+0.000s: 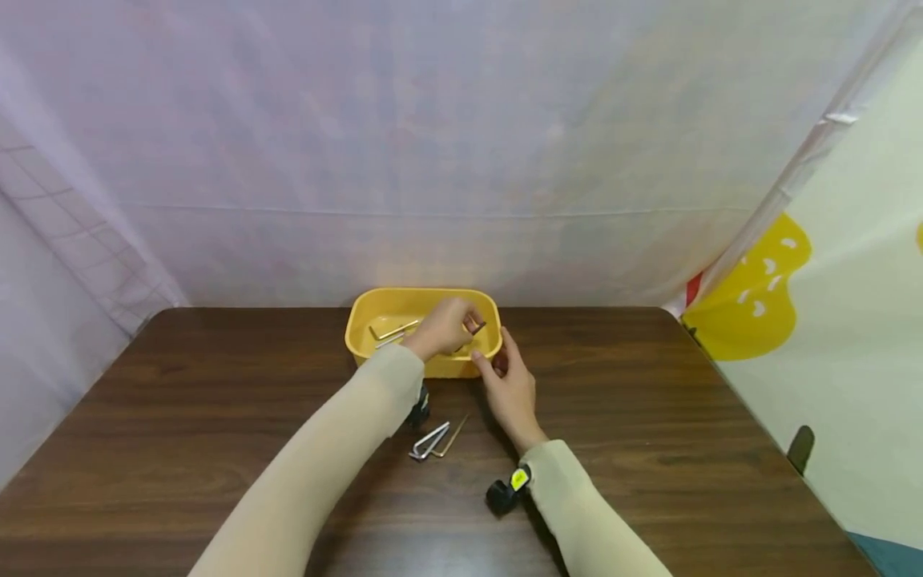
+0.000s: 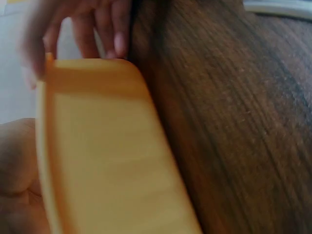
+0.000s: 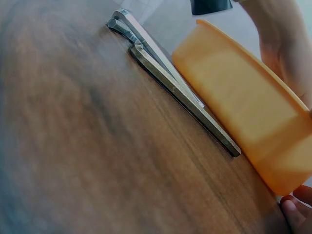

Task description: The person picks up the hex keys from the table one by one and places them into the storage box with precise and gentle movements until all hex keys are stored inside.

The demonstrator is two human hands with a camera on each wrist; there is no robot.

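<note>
Grip status, head view: the left hand (image 1: pixel 441 327) hovers over the yellow tub (image 1: pixel 368 308), fingers curled and pinching a small metal hex key (image 1: pixel 475 326) above the tub's right end. The right hand (image 1: pixel 510 386) rests at the tub's right front corner, fingers relaxed and straight against the outer wall, grasping nothing. The tub is smooth plastic, rectangular with rounded corners, standing at the far middle of the dark wood-grain bench (image 1: pixel 649 417). More L-shaped hex keys (image 1: pixel 394 330) lie inside it. A loose cluster of silver and bronze-toned hex keys on the bench (image 1: pixel 436 439) lies just in front of the tub, between the two forearms.

Left wrist view: the tub's wall (image 2: pixel 107 146) fills the frame, blurred, matte orange-yellow. Fingertips (image 2: pixel 119 46) of the right hand touch its upper edge. Streaked bench grain runs alongside.

Right wrist view: long, faceted steel keys (image 3: pixel 170 80) lie parallel on the bench, just beside the tub's curved wall (image 3: pixel 243 112).
</note>
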